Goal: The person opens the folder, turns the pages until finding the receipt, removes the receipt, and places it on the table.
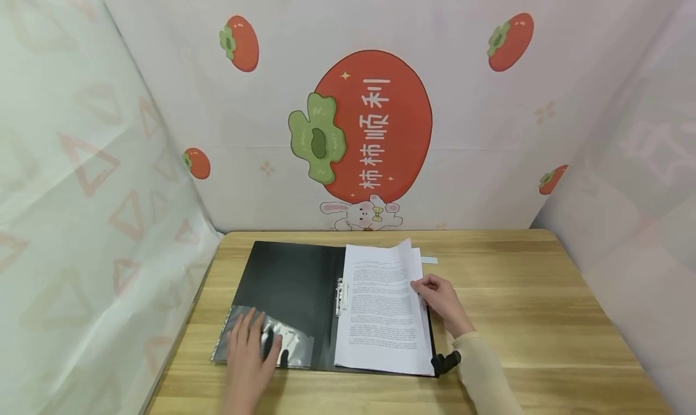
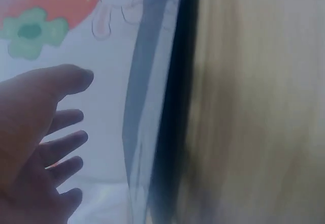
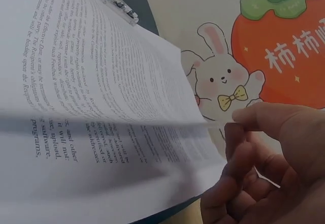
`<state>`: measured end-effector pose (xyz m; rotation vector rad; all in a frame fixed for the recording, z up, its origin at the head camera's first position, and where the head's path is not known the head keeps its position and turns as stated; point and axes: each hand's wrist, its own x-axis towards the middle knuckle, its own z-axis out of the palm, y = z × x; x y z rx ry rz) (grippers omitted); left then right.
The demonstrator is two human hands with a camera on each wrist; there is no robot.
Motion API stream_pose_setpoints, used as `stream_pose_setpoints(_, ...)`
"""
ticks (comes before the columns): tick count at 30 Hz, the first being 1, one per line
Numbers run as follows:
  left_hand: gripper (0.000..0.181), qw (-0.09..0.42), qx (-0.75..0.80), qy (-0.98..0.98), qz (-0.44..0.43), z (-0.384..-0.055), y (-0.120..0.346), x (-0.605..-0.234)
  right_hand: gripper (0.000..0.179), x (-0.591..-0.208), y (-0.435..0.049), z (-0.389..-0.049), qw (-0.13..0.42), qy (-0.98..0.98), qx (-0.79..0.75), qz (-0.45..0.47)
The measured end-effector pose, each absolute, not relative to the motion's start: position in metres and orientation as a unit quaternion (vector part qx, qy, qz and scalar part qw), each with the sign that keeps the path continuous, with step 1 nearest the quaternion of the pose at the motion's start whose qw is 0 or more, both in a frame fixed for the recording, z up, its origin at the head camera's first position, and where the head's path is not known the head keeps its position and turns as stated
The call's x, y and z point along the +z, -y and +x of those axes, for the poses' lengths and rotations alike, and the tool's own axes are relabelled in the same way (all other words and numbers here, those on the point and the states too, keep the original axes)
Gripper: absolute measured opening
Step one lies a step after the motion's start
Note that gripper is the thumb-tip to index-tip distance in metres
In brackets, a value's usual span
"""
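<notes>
A black folder (image 1: 293, 276) lies spread on the wooden table, with a stack of printed sheets (image 1: 380, 306) on its right half. My right hand (image 1: 441, 300) pinches the right edge of the top sheet (image 3: 101, 71) between thumb and forefinger. That sheet is lifted and curved along its right side, and more printed text shows beneath it in the right wrist view. My left hand (image 1: 251, 348), fingers spread and fairly straight, is over the clear plastic pocket (image 1: 296, 345) at the folder's lower left. A metal clip (image 1: 341, 297) sits at the folder's spine.
A pale blue tab (image 1: 429, 260) sticks out at the upper right of the papers. By the folder's lower right corner is a small black object (image 1: 446, 363), close to the right sleeve (image 1: 481, 366). A printed cloth backdrop (image 1: 462, 161) rises behind the table (image 1: 522, 306).
</notes>
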<state>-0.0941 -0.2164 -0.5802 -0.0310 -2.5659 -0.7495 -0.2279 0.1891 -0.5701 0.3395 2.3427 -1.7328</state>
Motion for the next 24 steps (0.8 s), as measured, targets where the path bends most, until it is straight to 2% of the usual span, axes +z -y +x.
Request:
stream_pose_setpoints(4,0.051,0.260,-0.283,0.922,-0.047,-0.101,0.192,-0.570,0.024,-0.563,-0.180,-0.229,0.104,-0.801,-0.582,0.095)
stream_pose_setpoints(16,0.037,0.237,-0.273,0.914,-0.186,-0.115,0.105,-0.541,0.020,-0.549,-0.147,-0.232,0.091,-0.809,-0.580,0.032)
stream_pose_setpoints(24,0.031,0.221,-0.250,0.918,-0.212,-0.118,0.070,-0.542,0.021,-0.547,-0.125,-0.229,0.079,-0.825,-0.560,-0.007)
